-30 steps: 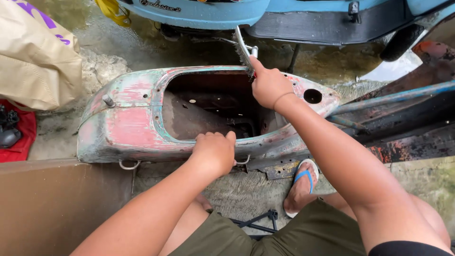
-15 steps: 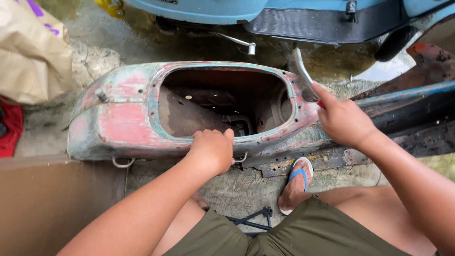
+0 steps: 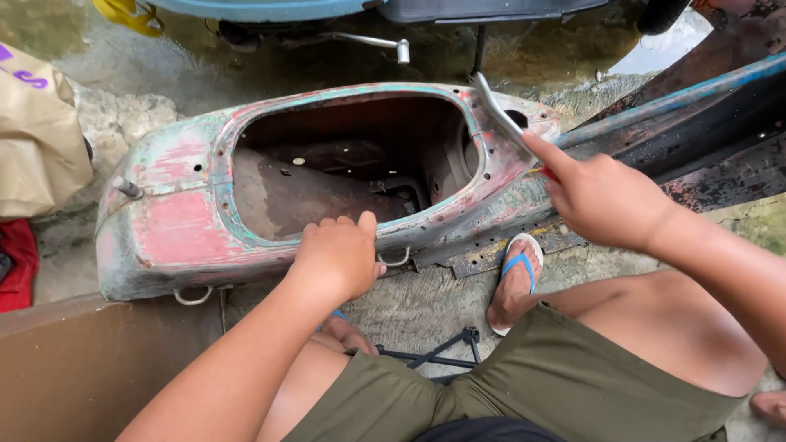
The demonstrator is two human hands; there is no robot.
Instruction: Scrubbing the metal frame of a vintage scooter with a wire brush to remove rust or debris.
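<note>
Rusty pink scooter shell (image 3: 188,221) braced under my left hand (image 3: 340,254) – fingers curled over its rim – right hand (image 3: 602,200) gripping the flat scraper (image 3: 501,117), ready, I'd say, to work the paint at the opening's edge.

Tan bag (image 3: 37,139), purple print, far left

Ground (image 3: 147,74): wet, rough concrete, stained green and brown, with daylight glinting off it.
Upper edge: underside of a blue scooter (image 3: 270,8), its kickstart lever (image 3: 368,41) jutting out.
Left: tan sack (image 3: 37,139) above a red cloth (image 3: 16,262).
Lower left: plain brown board (image 3: 74,368).
Upper right: rusted dark metal panels (image 3: 720,123).
</note>
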